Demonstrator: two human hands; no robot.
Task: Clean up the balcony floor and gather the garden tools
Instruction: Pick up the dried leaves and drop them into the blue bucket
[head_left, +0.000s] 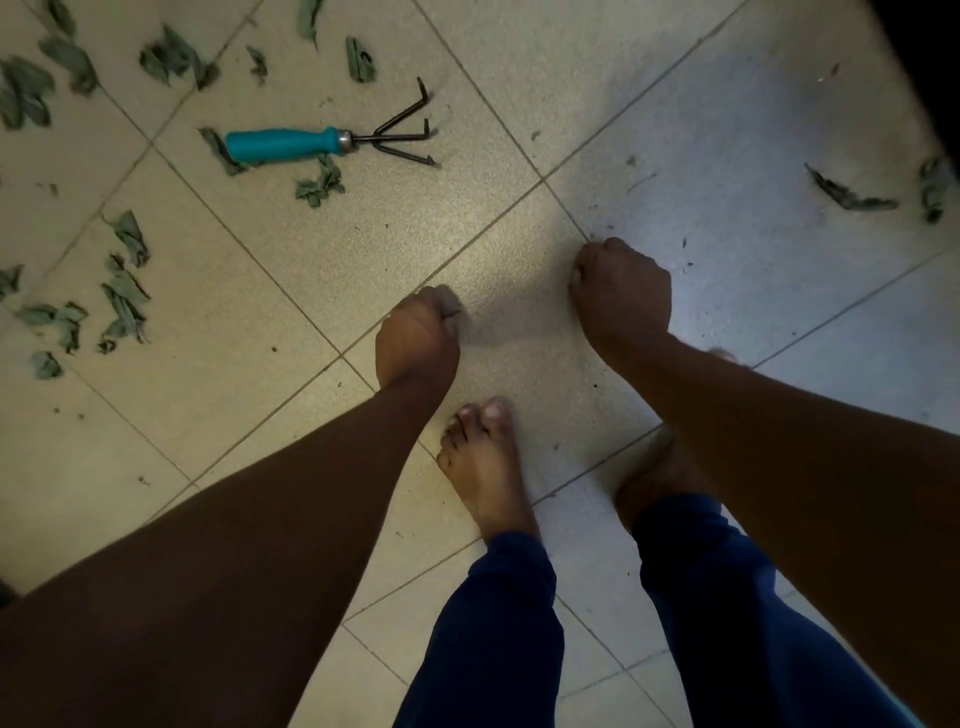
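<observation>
- A small hand rake with a turquoise plastic handle and three bent dark metal prongs (332, 141) lies flat on the pale beige tiled floor (519, 62), in the upper left of the view, handle pointing left and prongs pointing right.
- The left hand (418, 340) hangs above the floor with its fingers curled into a loose fist; nothing can be seen inside it. The rake lies well apart from it, further forward and to its left.
- The right hand (621, 293) is likewise curled into a fist with nothing visible in its grip, and it is further still from the rake, which lies off to its left.
- Crumpled grey-green dried leaves (122, 291) are scattered over the tiles around and to the left of the rake, some just beside its handle.
- A few more leaves (852, 195) lie near the right edge, well apart from the right hand.
- Two bare feet stand on the tiles below the hands, under dark blue trouser legs (498, 623).
</observation>
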